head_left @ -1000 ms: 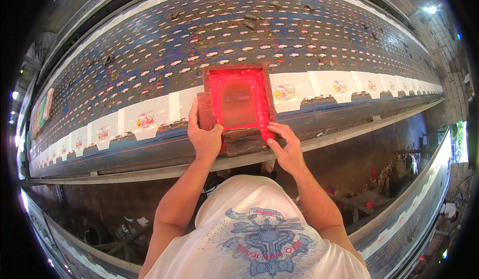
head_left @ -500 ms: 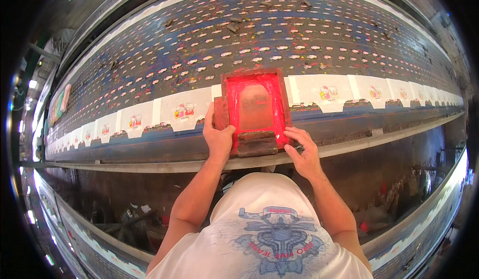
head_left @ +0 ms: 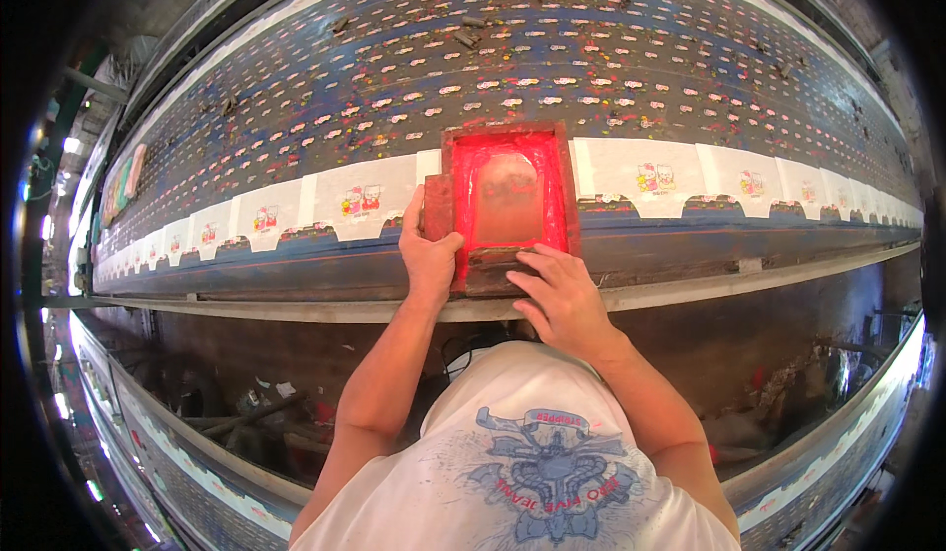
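Note:
A wooden screen-printing frame (head_left: 507, 130) lies over the row of white fabric pieces at the table's near edge. Bright red ink (head_left: 561, 191) coats its inner border around a paler mesh window (head_left: 507, 211). My left hand (head_left: 431, 258) is closed on the frame's left side, thumb on the near part and fingers along the side block. At the near end, a dark squeegee-like bar (head_left: 490, 254) lies across the frame. My right hand (head_left: 564, 303) is over that end, its fingers apart and fingertips at the bar; it grips nothing that I can see.
White cut fabric pieces (head_left: 330, 199) with small cartoon prints run along both sides of the frame. Beyond them the long dark table (head_left: 394, 93) bears rows of small printed marks and several dark lumps (head_left: 465, 37). A pale rail (head_left: 680, 300) edges the near side.
My right hand has left the frame's near right corner and moved left to the bar at the near end. My left hand keeps its hold on the frame.

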`<action>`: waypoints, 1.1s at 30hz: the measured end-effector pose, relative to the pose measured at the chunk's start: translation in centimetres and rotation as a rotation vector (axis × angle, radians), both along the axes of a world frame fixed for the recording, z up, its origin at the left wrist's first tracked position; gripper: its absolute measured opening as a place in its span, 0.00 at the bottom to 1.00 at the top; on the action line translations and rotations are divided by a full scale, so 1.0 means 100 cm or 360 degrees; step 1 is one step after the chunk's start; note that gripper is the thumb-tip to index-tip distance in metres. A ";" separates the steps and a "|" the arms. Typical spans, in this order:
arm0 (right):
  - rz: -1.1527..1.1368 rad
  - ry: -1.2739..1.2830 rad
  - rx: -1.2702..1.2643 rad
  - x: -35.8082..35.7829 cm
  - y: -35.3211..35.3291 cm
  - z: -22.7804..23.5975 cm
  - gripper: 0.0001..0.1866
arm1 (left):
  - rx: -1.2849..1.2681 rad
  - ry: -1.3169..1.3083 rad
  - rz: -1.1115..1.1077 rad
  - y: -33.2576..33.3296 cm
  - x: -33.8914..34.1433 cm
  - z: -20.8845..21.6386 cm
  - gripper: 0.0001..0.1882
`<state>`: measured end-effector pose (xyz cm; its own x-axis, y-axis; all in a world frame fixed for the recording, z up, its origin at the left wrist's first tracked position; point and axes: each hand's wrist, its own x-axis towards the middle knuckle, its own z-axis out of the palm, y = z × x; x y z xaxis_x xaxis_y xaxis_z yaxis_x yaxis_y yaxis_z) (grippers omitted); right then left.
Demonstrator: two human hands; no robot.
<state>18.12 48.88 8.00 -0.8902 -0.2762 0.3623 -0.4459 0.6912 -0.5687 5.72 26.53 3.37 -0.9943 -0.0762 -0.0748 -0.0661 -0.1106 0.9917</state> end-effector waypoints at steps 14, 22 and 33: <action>0.0252 -0.0164 0.0563 -0.051 -0.002 0.025 0.25 | 0.0121 0.0002 -0.0068 -0.005 -0.004 -0.011 0.53; 0.0351 -0.0611 0.0531 -0.136 0.015 0.051 0.23 | 0.0161 0.0014 -0.0075 -0.006 -0.006 -0.019 0.53; -0.0073 0.0045 0.0527 -0.170 0.011 -0.003 0.29 | 0.0195 0.0042 -0.0073 -0.005 -0.004 -0.020 0.52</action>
